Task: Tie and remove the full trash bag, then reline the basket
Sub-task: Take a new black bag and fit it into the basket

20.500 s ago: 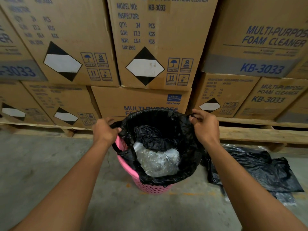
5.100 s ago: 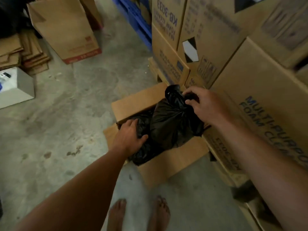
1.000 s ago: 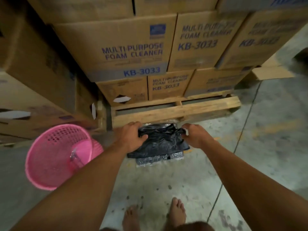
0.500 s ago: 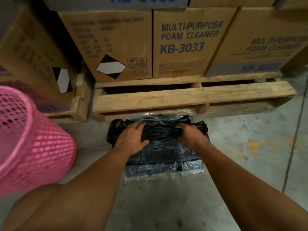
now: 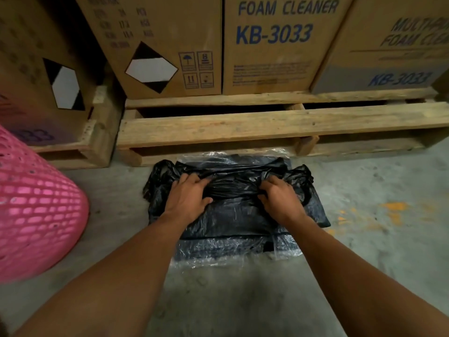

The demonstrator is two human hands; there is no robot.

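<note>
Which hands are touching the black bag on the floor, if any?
Touching, both. Head view: left hand and right hand rest on the black bag, fingers bunching its plastic between them.

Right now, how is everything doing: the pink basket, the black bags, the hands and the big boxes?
Pink plastic mesh basket: on the floor, left; inside hidden.
Loose black plastic trash bag: crumpled, bunched between both hands.
Clear-wrapped pack of black bags: flat on the floor, beneath it.
Left hand: grips that bag.
Right hand: grips that bag.
Brown cardboard boxes: closed, on the wooden pallet.
</note>
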